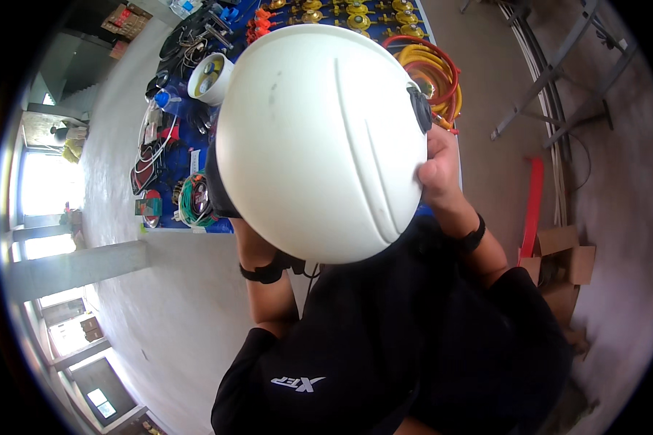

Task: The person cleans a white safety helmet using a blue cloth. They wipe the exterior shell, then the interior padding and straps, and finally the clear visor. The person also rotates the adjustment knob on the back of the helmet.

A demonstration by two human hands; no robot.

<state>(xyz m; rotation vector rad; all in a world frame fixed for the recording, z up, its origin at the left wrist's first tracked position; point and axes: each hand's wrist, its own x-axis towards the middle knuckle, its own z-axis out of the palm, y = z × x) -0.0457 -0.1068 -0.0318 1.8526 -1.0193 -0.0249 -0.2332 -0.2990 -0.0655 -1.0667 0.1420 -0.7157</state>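
Filling the middle of the view: a smooth white hard-shell helmet point(297, 152), held up between table and wearer's chest. Domed outer side faces the camera; the hollow is turned away. Outline near round, a little longer along 12 to 6 o'clock. Long raised ridges point(358, 152) slant from just before 12 down to 5 o'clock; which end is the front, cannot tell.

Right hand point(440, 163) at 3 o'clock grasps the helmet's edge, thumb bent against it, just below a small black side fitting point(419, 109). Left hand point(248, 243) at 7 o'clock mostly hidden behind the shell; its grip cannot be told.

Edges: the lower rim overlaps the wearer's black short-sleeved shirt point(413, 312). Behind the helmet, a long blue-topped table point(168, 221) carries coiled red and yellow hoses point(421, 61) at 2 o'clock, rows of yellow metal fittings point(358, 20) near 12, a white round tub point(198, 78) at 10 and a coil of green cable point(189, 199) at 8.

Room: pale grey floor point(189, 290) opens out widely toward 8 o'clock. A narrower strip runs at 3 o'clock, between table and grey metal frame point(548, 76); an open brown cardboard box point(580, 264) sits at 4.
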